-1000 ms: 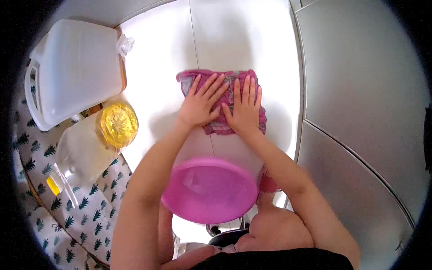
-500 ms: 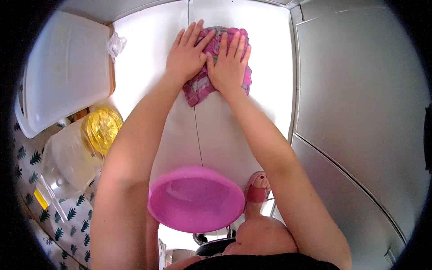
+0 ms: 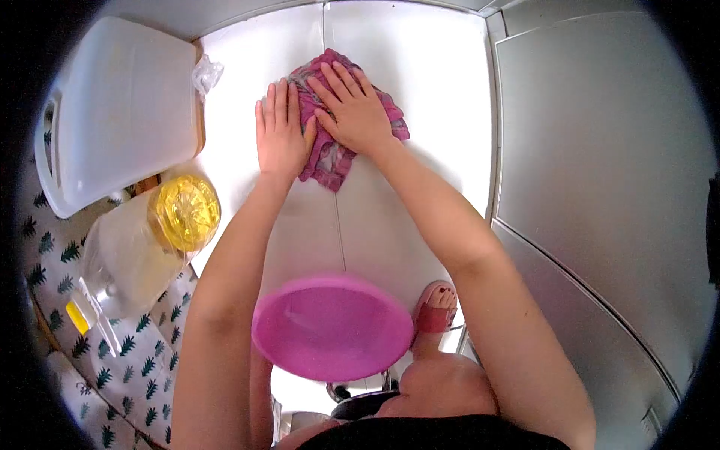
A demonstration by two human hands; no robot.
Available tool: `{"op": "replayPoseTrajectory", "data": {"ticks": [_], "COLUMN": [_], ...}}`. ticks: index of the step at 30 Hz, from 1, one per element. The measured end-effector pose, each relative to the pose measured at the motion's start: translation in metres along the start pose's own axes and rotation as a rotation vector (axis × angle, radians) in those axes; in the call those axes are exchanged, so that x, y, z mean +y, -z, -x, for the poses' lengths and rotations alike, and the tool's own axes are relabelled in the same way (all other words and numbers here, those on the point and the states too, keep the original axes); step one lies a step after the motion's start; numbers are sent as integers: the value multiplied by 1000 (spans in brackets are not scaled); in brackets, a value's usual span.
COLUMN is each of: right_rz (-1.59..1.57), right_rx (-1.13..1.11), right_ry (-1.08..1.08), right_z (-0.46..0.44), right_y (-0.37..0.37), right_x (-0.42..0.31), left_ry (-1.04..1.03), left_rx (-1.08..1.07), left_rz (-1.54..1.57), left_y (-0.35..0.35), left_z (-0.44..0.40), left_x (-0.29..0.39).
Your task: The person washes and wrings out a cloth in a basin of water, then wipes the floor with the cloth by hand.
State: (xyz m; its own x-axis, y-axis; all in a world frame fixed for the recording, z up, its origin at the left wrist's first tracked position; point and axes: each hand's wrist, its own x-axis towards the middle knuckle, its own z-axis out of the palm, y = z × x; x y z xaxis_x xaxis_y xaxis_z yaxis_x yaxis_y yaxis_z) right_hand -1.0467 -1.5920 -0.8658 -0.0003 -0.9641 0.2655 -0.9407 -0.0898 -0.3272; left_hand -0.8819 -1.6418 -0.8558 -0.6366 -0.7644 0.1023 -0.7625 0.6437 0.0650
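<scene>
A crumpled pink-and-grey patterned cloth (image 3: 330,161) lies on the white tiled floor (image 3: 442,97). My right hand (image 3: 356,112) rests flat across its upper middle, fingers stretched out and a little apart. Beside it, my left hand (image 3: 283,135) lies flat with straight fingers, its thumb side touching the cloth's left edge and the rest over the tiles. Neither hand grips the cloth. Between my forearms stands a pink basin (image 3: 334,326), with what looks like some liquid inside.
On the left are a white plastic container (image 3: 127,112) and a clear jug (image 3: 187,214) of yellow liquid with a yellow cap, by a leaf-patterned cover (image 3: 139,367). Grey metal panels (image 3: 600,150) line the right. My foot in a red slipper (image 3: 433,316) is beside the basin.
Both hands have moved left and the left one also nearer to me. The cloth has slid and turned with them. The left hand has shifted from the cloth to its left edge.
</scene>
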Motion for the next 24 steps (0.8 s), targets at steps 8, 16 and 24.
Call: {"op": "replayPoseTrajectory", "data": {"ticks": [8, 16, 24], "right_rz": [-100, -102, -79], "right_rx": [-151, -369, -408], "right_ry": [45, 43, -105], "right_z": [51, 122, 191], "right_y": [9, 30, 47], "right_x": [-57, -83, -87], "left_ry": [-52, -350, -656], "left_rx": [-97, -369, -470], "left_rz": [161, 206, 145], "left_y": [18, 40, 45], "left_z": [87, 136, 139], "left_x": [-12, -4, 14]}}
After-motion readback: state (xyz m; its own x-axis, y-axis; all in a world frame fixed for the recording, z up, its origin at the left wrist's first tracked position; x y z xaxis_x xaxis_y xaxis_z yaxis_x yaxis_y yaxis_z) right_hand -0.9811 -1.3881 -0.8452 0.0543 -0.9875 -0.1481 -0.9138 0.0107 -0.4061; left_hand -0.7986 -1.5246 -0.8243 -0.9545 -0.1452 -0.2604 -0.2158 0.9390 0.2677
